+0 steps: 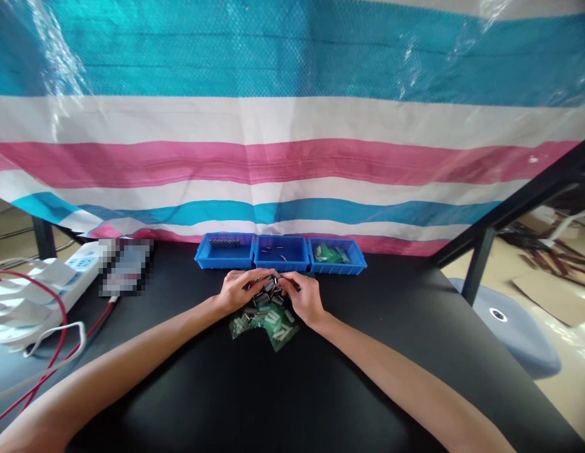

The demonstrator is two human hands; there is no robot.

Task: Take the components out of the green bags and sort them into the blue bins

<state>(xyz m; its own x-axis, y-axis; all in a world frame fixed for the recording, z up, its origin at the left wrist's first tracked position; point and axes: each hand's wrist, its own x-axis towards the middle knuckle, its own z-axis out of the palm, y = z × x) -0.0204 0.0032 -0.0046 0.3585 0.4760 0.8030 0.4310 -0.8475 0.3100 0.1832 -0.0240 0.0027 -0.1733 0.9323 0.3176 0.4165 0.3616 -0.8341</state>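
Note:
My left hand (236, 290) and my right hand (306, 297) meet over a pile of small metal cylinders (270, 293). Between their fingertips is one small metal cylinder (275, 275), with the fingers of both hands bent round it. Part of that piece is hidden by the fingers. Green clear plastic bags (276, 336) lie beneath and in front of the pile, with more metal cylinders in or on them; which of the two I cannot tell.
Behind my hands stand three blue bins: the left bin (226, 259) has a row of metal pieces, the middle bin (280, 262) a few thin pins, the right bin (337, 268) green bags. A power strip (82, 261) with cables lies left. A stool (514, 333) stands right.

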